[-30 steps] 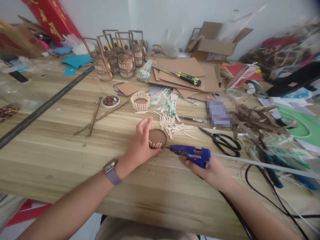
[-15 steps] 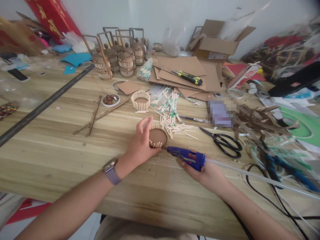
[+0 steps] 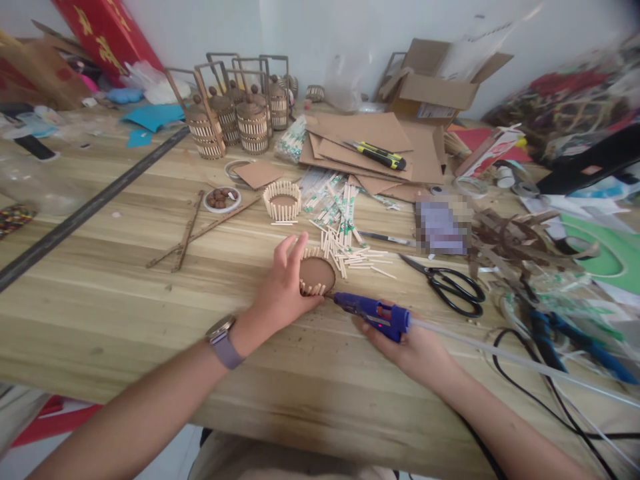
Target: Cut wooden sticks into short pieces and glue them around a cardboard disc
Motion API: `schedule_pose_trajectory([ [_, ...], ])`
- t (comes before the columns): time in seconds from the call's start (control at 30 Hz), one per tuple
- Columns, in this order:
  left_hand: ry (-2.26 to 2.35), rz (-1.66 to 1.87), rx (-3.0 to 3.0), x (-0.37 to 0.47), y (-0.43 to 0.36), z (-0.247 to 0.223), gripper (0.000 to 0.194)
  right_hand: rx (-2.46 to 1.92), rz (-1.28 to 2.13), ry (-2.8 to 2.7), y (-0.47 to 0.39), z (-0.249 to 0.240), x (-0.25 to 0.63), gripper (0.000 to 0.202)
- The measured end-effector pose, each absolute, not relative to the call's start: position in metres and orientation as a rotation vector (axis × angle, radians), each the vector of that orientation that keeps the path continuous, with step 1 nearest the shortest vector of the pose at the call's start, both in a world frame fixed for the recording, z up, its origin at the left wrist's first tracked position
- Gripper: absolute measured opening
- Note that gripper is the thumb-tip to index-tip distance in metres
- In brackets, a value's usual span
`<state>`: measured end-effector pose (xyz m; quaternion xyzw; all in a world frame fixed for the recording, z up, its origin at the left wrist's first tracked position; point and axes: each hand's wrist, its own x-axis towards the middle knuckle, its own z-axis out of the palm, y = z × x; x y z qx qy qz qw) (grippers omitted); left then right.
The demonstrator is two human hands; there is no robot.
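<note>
My right hand (image 3: 415, 350) is wrapped round a blue hot glue gun (image 3: 373, 312), a long clear glue stick (image 3: 480, 350) trailing from its back. The gun's nozzle touches or nearly touches the near right rim of a round brown cardboard base (image 3: 318, 273). Short wooden sticks (image 3: 315, 289) stand along parts of that rim. My left hand (image 3: 280, 283), a watch on its wrist, steadies the base from the left, thumb at the front edge and two fingers raised. Its contact on the far left side is hidden. Loose cut sticks (image 3: 345, 253) lie just behind the base.
A finished stick ring (image 3: 283, 202) stands behind, near a bowl of brown beads (image 3: 222, 199). Black scissors (image 3: 453, 290) lie right. Farther back are small lidded stick baskets (image 3: 253, 127), cardboard sheets (image 3: 360, 133) and a utility knife (image 3: 377, 155). A black cable (image 3: 525, 407) runs at right.
Almost nothing differs. The view has shifted very slightly; both hands, the glue gun and the base keep their positions.
</note>
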<state>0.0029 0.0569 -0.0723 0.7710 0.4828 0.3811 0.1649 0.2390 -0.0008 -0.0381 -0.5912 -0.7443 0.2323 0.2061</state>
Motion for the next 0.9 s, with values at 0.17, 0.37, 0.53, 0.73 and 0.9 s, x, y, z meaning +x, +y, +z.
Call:
schedule_pose_trajectory([
  [0.17, 1.407, 1.054, 2.196, 0.003, 0.057, -0.071, 0.127, -1.604, 0.639, -2.087, 0.0, -0.038, 0.239, 0.026],
  [0.37, 1.398, 1.061, 2.187, 0.003, 0.057, -0.071, 0.127, -1.597, 0.634, -2.095, 0.0, -0.041, 0.239, 0.026],
  [0.53, 1.384, 1.073, 2.175, 0.003, 0.057, -0.071, 0.124, -1.58, 0.633, -2.098, 0.0, -0.043, 0.241, 0.027],
  [0.73, 1.388, 1.064, 2.19, 0.003, 0.057, -0.071, 0.125, -1.573, 0.613, -2.094, -0.002, -0.045, 0.239, 0.021],
  [0.9, 1.402, 1.048, 2.186, 0.003, 0.057, -0.071, 0.129, -1.642, 0.624, -1.882, -0.001, -0.035, 0.245, 0.024],
])
